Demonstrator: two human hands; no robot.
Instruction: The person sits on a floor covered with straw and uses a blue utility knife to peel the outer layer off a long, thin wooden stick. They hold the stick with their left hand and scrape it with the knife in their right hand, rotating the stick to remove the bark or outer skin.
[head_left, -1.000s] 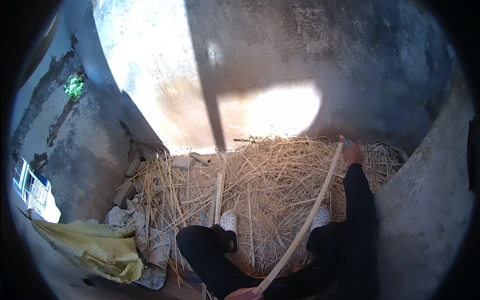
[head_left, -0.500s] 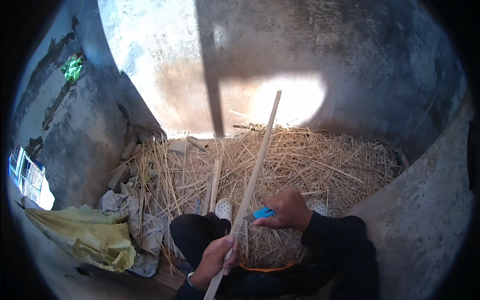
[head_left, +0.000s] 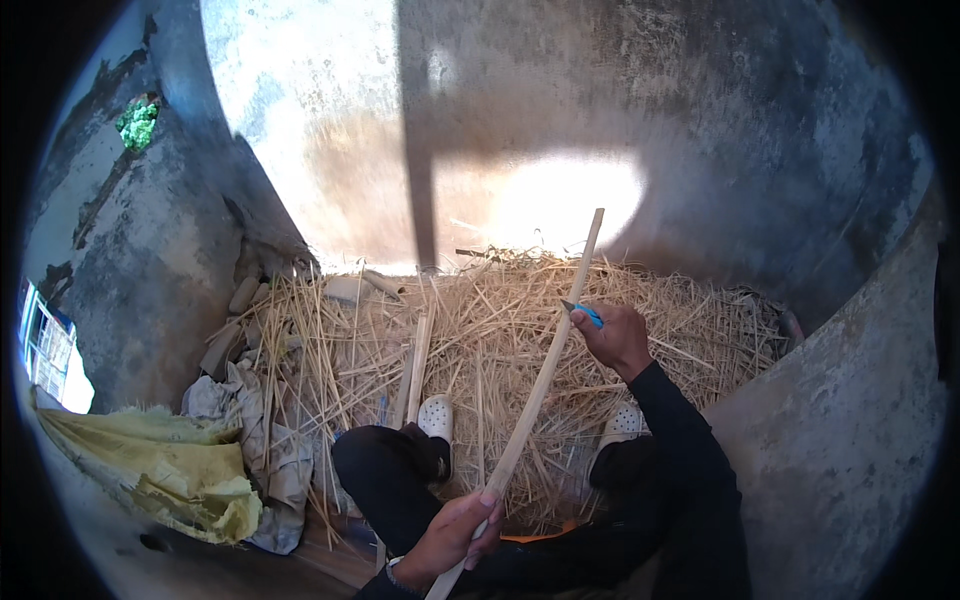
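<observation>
A long, flat, pale strip, bamboo or wood (head_left: 535, 410), slants up and to the right from my lap. My left hand (head_left: 455, 535) is closed around its lower part. In my right hand (head_left: 617, 337) is a knife with a blue handle (head_left: 587, 315), perhaps a utility knife. Its dark blade lies at the strip's upper part; whether it touches cannot be made out. The strip's far end rises over the straw-like shavings.
A heap of thin shavings (head_left: 660, 320) covers the ground before my feet in white clogs (head_left: 435, 417). Two upright strips (head_left: 420, 365) stand by the left clog. A yellow cloth sack (head_left: 165, 470) and grey cloth (head_left: 285, 470) lie at left. Concrete walls (head_left: 760, 150) enclose the space.
My right hand with the knife has moved up and away along the strip, from near my left hand toward the far end. The strip leans further right, and my left hand sits slightly lower.
</observation>
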